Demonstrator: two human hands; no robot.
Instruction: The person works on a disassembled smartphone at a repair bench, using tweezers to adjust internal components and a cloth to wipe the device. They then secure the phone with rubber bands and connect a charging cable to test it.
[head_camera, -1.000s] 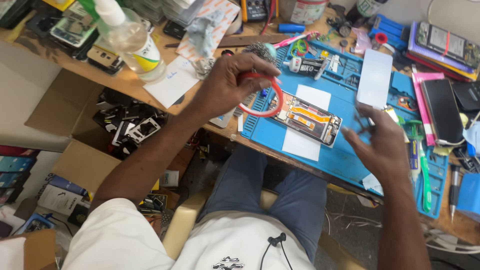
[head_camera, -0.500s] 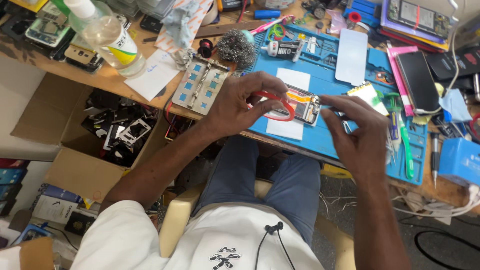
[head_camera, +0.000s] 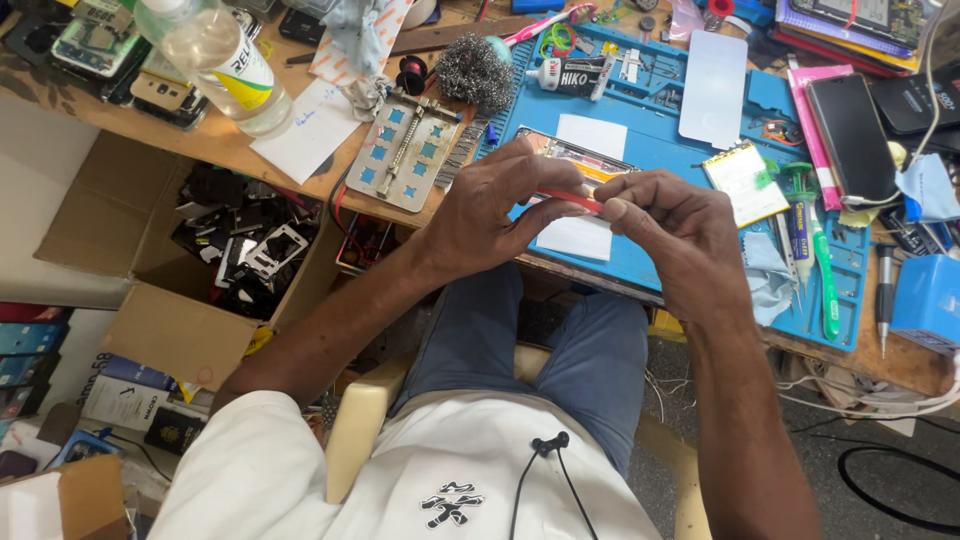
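My left hand (head_camera: 490, 205) and my right hand (head_camera: 670, 225) meet above the front edge of a blue work mat (head_camera: 650, 270). Between their fingertips is a thin red tape ring (head_camera: 572, 199), seen edge-on. My left hand grips it from the left, and my right thumb and fingers pinch its right end. Just behind the hands an opened phone (head_camera: 585, 160) lies on the mat, partly hidden by my left fingers, with a white paper sheet (head_camera: 578, 240) under them.
On the bench are a plastic bottle (head_camera: 215, 65), a metal holder plate (head_camera: 412, 150), steel wool (head_camera: 473, 70), a white card (head_camera: 712, 85), a black phone (head_camera: 850, 120), green-handled tools (head_camera: 820, 260) and a blue box (head_camera: 930, 300). A cardboard box of phone parts (head_camera: 230, 250) stands at lower left.
My hands were apart, the left one holding the red ring beside the phone. They have come together, and both now pinch the ring over the mat's front edge.
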